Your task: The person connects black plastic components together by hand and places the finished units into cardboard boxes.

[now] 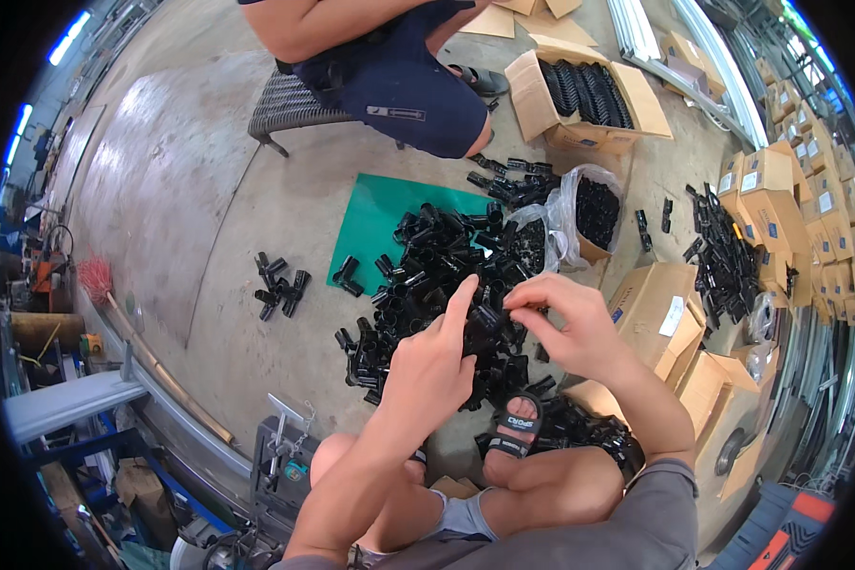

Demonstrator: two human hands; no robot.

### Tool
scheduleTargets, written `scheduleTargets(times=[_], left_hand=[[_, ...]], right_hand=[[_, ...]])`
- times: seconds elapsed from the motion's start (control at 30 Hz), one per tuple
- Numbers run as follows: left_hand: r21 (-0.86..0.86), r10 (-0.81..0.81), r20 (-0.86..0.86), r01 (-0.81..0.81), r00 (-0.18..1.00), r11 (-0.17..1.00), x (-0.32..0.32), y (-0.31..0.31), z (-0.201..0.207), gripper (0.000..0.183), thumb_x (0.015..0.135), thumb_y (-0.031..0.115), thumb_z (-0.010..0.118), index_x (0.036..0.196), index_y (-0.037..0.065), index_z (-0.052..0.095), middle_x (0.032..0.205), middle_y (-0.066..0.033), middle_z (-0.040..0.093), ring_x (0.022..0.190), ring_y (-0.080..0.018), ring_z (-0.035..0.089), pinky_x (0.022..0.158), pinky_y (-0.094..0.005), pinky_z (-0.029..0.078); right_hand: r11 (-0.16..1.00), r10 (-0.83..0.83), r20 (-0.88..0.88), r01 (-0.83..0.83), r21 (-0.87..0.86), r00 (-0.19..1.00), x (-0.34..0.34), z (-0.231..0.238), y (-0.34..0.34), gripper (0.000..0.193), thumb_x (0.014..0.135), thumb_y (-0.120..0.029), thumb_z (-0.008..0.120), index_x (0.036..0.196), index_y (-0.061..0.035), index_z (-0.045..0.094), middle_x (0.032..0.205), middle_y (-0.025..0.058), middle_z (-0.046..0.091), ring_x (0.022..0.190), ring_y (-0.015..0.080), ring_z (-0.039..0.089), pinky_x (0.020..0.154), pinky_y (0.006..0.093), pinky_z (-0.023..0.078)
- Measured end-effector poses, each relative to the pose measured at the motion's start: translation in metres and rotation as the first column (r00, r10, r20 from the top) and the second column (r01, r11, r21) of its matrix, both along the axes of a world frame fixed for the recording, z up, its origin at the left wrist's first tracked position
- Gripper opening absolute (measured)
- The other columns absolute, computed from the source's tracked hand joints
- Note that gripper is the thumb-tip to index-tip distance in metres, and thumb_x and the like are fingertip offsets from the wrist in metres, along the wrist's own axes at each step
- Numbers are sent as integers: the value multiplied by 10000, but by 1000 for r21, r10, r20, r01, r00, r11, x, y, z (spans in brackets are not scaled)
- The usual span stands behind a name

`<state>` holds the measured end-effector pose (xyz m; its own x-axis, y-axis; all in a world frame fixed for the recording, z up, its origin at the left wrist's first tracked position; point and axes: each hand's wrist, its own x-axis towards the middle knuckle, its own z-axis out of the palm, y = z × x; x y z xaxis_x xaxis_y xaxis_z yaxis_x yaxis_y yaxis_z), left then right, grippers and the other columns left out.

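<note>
Both my hands are raised over a heap of glossy black tube fittings (427, 275), partly on a green sheet (363, 220). My left hand (432, 366) is closed round a black tube fitting (485, 320), its index finger stretched along the side and its thumb below. Close to the right of that fitting, the thumb and fingertips of my right hand (570, 328) are drawn together in a pinch. What sits between them is too small to make out. Dark fittings behind my fingers blur the held piece's outline.
Beyond the heap stand a plastic-lined box of small black parts (598, 214) and an open carton of black pieces (584, 93). Another person (380, 90) sits on a woven stool (299, 100). More fittings (727, 256) and stacked cartons (774, 195) lie right; a broom (152, 351) lies left.
</note>
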<state>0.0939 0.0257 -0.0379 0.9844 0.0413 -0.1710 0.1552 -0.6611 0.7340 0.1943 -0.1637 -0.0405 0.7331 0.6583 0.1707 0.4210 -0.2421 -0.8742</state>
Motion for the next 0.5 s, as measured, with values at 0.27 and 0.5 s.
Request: scheduleTargets(times=[0.27, 0.5], left_hand=[[7, -70, 24, 70, 997, 997, -17, -5, 7, 1003, 733, 36, 753, 1569, 101, 201, 891, -229, 699, 836, -431, 679, 756, -511, 548], [-35, -88, 73, 91, 993, 995, -33, -7, 21, 1017, 733, 51, 755, 1564, 45, 170, 789, -236, 691, 770, -443, 676, 738, -532, 538]], right_hand=[[974, 226, 313, -202, -106, 923, -33, 23, 20, 182, 851, 7, 696, 1024, -32, 653, 968, 103, 685, 893, 303, 672, 759, 393, 554], [956, 272, 436, -192, -220, 858, -54, 24, 13, 187, 805, 7, 699, 972, -38, 628, 925, 89, 682, 861, 310, 670, 754, 402, 554]])
